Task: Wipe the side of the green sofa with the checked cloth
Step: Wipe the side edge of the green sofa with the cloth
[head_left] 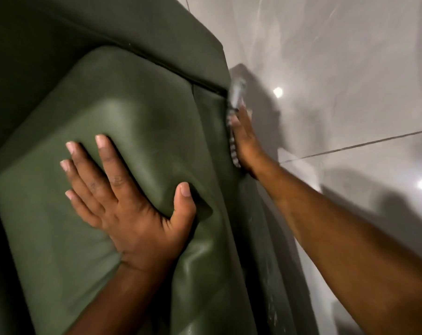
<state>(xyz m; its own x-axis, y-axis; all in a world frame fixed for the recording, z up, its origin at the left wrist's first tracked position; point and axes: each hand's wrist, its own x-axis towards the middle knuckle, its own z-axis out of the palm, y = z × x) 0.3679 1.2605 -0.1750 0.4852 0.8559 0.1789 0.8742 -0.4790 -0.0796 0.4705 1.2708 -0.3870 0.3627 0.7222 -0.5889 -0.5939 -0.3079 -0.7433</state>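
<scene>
Pale grey glossy floor tiles [350, 68] with a dark grout line fill the right of the view, and the green leather-like sofa [156, 56] fills the left. The left hand [123, 197] lies spread, palm down, denting the padded green seat cushion [60, 238]. The right hand [245, 139] reaches over the edge and down the sofa's outer side, fingers flat and together, pressing the grey-and-white checked cloth [236, 97] against that panel.

To wipe well, the person would probably do best to keep the right palm flat so the cloth stays spread under it, and to run long overlapping strokes along the panel — the pale smears low on the side near the forearm look like they need a pass. The braced left hand gives a steady lean for that reach.

Much is hard to read. The cloth shows only as a thin checked strip beside the fingers and a blurred bunch past the fingertips — how much lies under the palm cannot be told. The side panel is seen nearly edge-on, so its state is mostly hidden, and the sofa's foot is out of sight.
</scene>
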